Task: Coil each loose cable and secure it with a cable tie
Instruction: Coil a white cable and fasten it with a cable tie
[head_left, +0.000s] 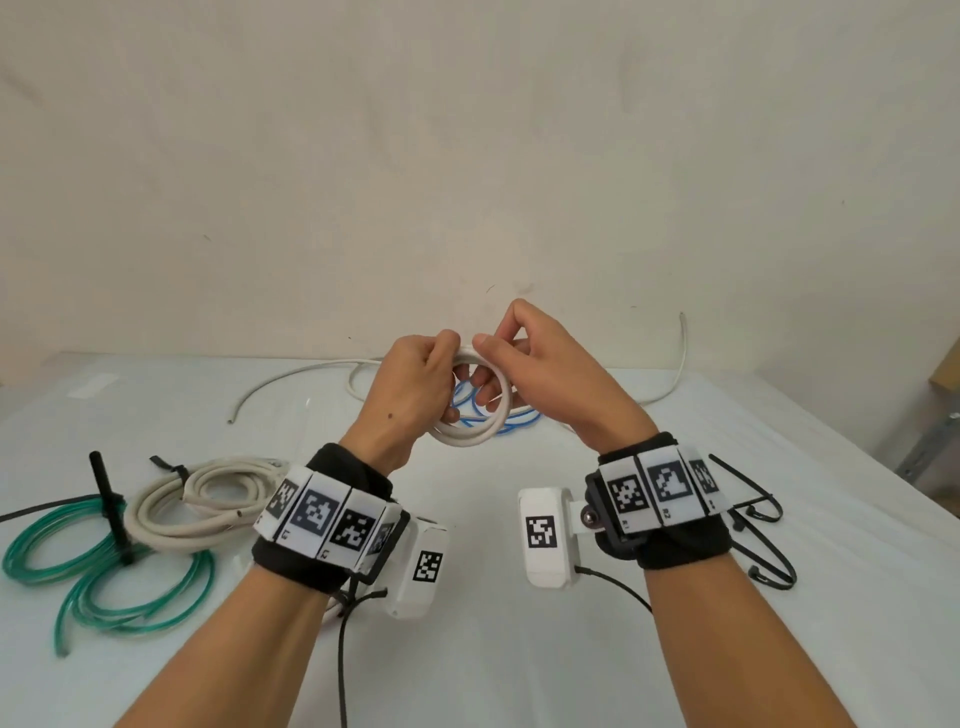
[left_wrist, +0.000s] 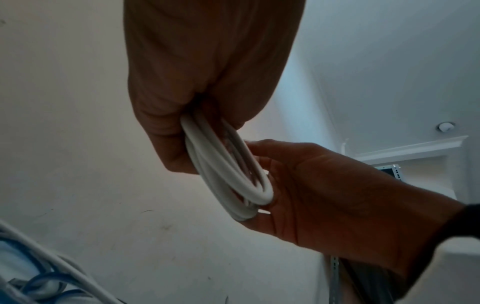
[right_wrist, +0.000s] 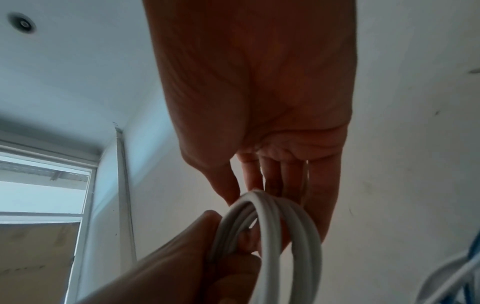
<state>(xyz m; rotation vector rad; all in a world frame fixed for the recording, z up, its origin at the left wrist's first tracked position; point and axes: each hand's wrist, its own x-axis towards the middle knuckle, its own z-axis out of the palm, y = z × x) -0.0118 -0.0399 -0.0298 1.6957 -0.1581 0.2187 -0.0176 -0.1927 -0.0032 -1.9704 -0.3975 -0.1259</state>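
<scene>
I hold a small coil of white cable (head_left: 467, 437) up above the table, between both hands. My left hand (head_left: 436, 364) grips the coil's left side with curled fingers, as the left wrist view shows where the coil (left_wrist: 228, 170) comes out of the fist (left_wrist: 192, 121). My right hand (head_left: 491, 347) presses its thumb on the coil's top, and its other fingers pass through the loop. In the right wrist view the coil (right_wrist: 272, 236) lies across those fingers (right_wrist: 275, 181). No tie is visible on this coil.
A blue cable (head_left: 519, 417) and a long loose white cable (head_left: 291, 380) lie behind the hands. At the left lie a beige coil (head_left: 208, 501) and green tubing (head_left: 93, 582), each with a black tie. Loose black cable ties (head_left: 763, 525) lie at the right, near the table's edge.
</scene>
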